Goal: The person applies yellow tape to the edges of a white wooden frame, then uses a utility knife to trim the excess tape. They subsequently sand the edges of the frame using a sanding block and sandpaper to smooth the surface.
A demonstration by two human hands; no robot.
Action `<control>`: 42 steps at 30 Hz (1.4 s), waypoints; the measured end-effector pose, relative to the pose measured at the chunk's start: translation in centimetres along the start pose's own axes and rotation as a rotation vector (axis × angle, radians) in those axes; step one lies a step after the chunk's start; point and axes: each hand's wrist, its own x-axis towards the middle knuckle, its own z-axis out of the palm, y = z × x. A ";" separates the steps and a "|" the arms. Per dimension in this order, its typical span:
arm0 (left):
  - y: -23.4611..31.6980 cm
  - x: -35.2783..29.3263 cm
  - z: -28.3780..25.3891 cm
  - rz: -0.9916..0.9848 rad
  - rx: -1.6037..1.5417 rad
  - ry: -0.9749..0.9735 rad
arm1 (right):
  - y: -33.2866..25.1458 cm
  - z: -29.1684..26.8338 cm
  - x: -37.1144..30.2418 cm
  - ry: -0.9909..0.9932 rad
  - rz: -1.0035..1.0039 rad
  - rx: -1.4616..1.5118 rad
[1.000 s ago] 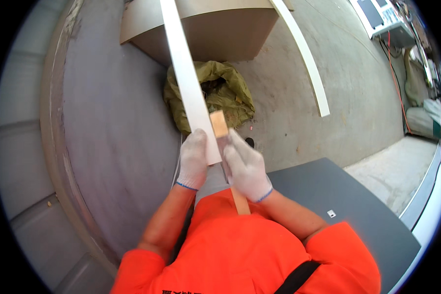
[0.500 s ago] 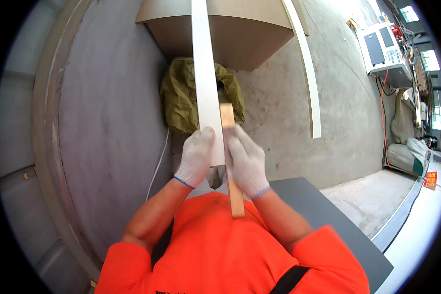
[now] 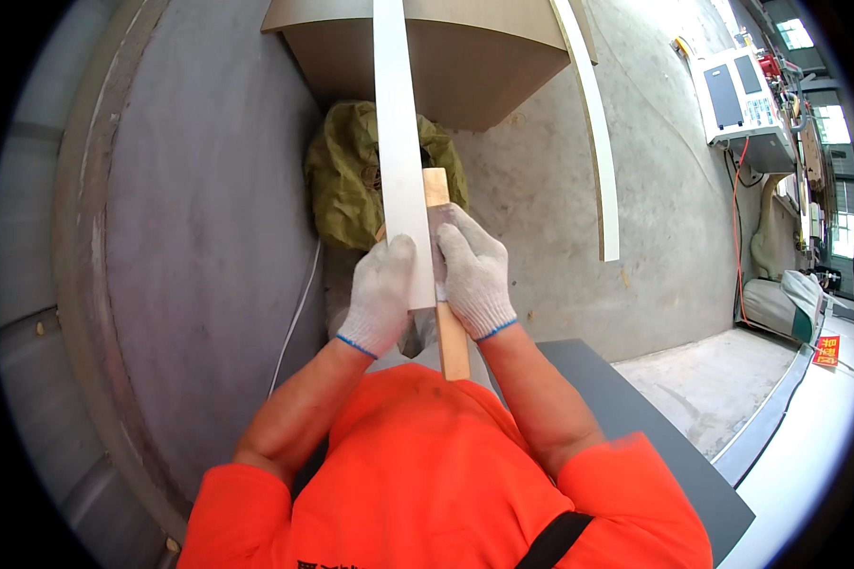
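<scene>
A long white strip of board (image 3: 397,123) runs from the far edge down to my hands. My left hand (image 3: 375,284), in a white knit glove, is closed on the strip's near end, thumb on top. My gloved right hand (image 3: 472,266) grips a light wooden block (image 3: 454,346) with a grey-brown wrap (image 3: 438,218) round its middle, which looks like sandpaper. The block lies lengthwise against the strip's right edge, both its ends sticking out past my hand. My right palm hides most of the wrap.
Beyond my hands, the strip crosses a brown board surface (image 3: 427,71). An olive woven sack (image 3: 342,180) stands below it. Another white strip (image 3: 593,123) juts out on the right. A dark grey panel (image 3: 636,417) lies near my right elbow, a white machine (image 3: 742,95) farther off.
My right hand has pushed the wooden block away from me along the strip's edge. My left hand stays on the strip's end. The view has shifted slightly.
</scene>
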 end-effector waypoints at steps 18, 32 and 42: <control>-0.5 0.7 -0.7 -0.023 0.042 0.033 | 2.0 1.5 0.9 0.016 0.092 0.321; -0.1 0.5 -0.6 -0.044 0.087 0.059 | 1.6 0.7 -4.4 0.037 0.095 0.104; -0.3 0.2 -1.0 -0.053 0.082 0.060 | 2.0 0.9 -2.4 0.012 0.038 0.091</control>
